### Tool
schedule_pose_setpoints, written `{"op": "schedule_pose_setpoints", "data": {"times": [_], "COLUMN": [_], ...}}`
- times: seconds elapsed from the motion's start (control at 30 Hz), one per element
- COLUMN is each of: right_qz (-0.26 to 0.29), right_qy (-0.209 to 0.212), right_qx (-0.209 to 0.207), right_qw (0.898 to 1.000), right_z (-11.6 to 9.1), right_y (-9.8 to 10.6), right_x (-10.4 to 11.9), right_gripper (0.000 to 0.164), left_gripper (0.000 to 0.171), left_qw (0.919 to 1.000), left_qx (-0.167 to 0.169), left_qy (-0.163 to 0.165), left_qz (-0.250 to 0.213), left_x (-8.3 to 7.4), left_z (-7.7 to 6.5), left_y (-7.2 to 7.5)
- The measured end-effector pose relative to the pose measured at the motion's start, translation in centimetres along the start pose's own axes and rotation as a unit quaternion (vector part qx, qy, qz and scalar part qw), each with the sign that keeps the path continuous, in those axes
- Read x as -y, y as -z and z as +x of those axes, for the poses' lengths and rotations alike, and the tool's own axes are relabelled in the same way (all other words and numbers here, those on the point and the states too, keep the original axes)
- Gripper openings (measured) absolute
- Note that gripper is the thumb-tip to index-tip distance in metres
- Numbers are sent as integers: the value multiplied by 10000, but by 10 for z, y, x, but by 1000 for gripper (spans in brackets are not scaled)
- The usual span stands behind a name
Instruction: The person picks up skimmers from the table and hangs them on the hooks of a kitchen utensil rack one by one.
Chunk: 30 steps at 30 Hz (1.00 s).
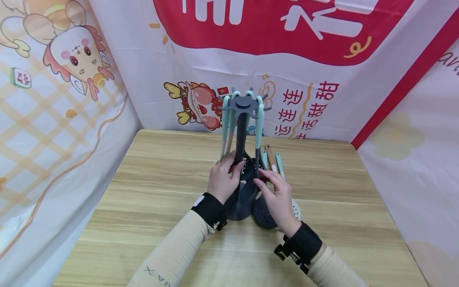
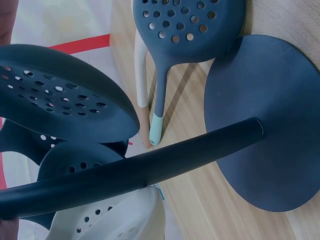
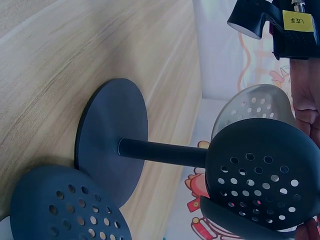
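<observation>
A dark utensil stand has a round base (image 1: pixel 234 213), an upright pole (image 1: pixel 242 137) and a hooked top (image 1: pixel 244 104), from which several mint-handled utensils hang. My left hand (image 1: pixel 223 181) grips the pole at mid-height, thumb toward the right. With thumb and fingers, my right hand (image 1: pixel 279 196) pinches a hanging dark skimmer (image 2: pixel 107 117) low down, on the right side of the stand. Its mint handle (image 1: pixel 259 123) reaches up to the top. In the right wrist view, a pale perforated utensil (image 3: pixel 235 107) hangs behind the dark ones.
Right of the base, a dark skimmer (image 1: pixel 263 212) and a white perforated utensil (image 1: pixel 296 209) lie on the wooden table (image 1: pixel 161 175). A brown handle (image 1: pixel 269 154) and a mint handle (image 1: pixel 279 160) point toward the back. Printed cloth (image 1: pixel 143 79) hangs behind and at both sides.
</observation>
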State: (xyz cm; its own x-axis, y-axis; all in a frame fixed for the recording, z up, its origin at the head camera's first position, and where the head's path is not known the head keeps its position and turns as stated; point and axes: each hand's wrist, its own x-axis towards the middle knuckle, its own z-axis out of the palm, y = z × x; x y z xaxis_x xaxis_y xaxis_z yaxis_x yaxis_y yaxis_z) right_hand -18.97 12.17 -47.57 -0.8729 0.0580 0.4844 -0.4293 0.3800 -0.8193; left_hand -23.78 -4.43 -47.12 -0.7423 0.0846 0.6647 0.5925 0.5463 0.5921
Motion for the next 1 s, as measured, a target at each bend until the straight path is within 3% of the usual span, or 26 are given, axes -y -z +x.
{"op": "schedule_pose_setpoints", "data": {"times": [1.0], "right_qz": [242], "right_qy": [129], "right_qx": [-316], "right_qw": [9991], "right_z": [-3], "right_y": [7], "right_x": [-12], "right_gripper": [20], "left_gripper": [14], "left_qw": [10000], "left_qx": [-46], "left_qy": [77], "left_qz": [-25], "left_x": [-4], "left_z": [0], "left_y": [1]}}
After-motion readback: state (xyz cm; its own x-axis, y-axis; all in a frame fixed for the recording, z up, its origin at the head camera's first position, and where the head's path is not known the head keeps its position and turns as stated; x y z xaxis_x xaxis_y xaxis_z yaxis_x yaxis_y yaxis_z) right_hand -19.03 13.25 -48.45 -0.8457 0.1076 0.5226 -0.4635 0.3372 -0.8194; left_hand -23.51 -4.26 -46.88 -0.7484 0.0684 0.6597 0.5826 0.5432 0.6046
